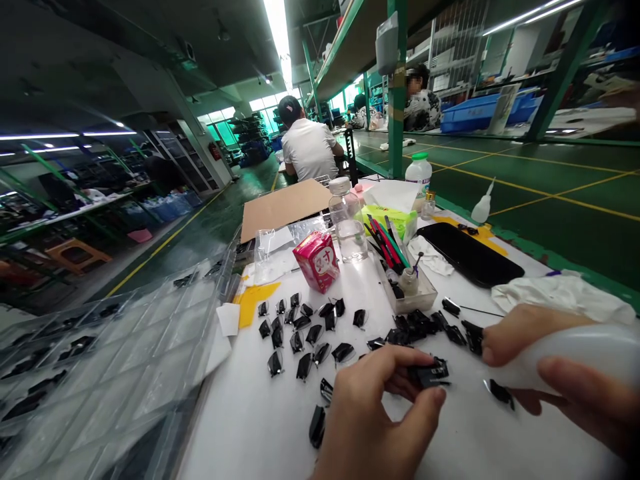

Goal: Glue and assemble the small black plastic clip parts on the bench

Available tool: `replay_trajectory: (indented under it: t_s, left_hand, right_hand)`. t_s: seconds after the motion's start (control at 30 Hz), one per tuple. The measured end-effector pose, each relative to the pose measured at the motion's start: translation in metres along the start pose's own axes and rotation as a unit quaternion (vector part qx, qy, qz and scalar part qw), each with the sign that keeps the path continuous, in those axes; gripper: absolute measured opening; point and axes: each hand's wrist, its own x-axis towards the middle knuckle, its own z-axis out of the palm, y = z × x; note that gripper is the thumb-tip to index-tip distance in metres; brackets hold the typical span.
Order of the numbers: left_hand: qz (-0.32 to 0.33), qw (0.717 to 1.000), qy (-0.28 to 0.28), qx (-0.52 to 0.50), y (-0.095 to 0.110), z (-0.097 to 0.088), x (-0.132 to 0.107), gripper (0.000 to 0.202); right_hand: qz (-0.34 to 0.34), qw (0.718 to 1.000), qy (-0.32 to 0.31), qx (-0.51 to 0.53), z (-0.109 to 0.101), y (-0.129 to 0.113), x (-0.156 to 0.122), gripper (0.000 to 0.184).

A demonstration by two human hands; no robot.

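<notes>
My left hand [373, 407] pinches a small black plastic part [429, 373] between thumb and fingers, low over the white table [260, 427]. My right hand [560, 373] is wrapped round a white squeeze bottle [585, 353] lying sideways, its nozzle end pointing left toward the held part. Several more small black parts [305, 333] lie scattered on the table just beyond both hands, and one black part [500, 392] rests below the bottle.
A clear tray of pens and tools [405, 280], a pink carton [317, 261], a clear bottle [346, 217], a black flat panel [470, 253] and a white cloth [560, 293] stand behind. Clear blister trays [115, 360] lie left. People sit at benches farther back.
</notes>
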Motion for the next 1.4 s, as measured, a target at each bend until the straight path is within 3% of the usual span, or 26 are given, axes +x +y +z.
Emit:
replay_trajectory:
  t_s: [0.07,0.23,0.5,1.0,1.4]
  left_hand:
    - [-0.001,1.000,-0.002,0.000,0.000,0.000,0.000,0.018]
    - [0.002,1.000,-0.007,0.001,0.000,0.000,0.000,0.019]
    - [0.016,1.000,-0.013,0.009,-0.002,0.001,-0.001,0.019]
    - [0.045,0.999,-0.003,0.021,-0.005,0.001,-0.001,0.018]
    - [0.047,0.998,-0.009,0.037,-0.003,0.000,-0.001,0.019]
  right_hand:
    - [0.011,1.000,-0.008,0.018,0.006,-0.009,0.003,0.041]
    - [0.106,0.993,0.058,0.010,0.025,-0.038,0.006,0.051]
    - [0.148,0.987,0.062,-0.002,0.028,-0.042,0.004,0.055]
    - [0.095,0.993,0.065,-0.022,0.026,-0.041,0.005,0.053]
    - [0.101,0.994,0.041,-0.013,0.026,-0.042,0.005,0.052]
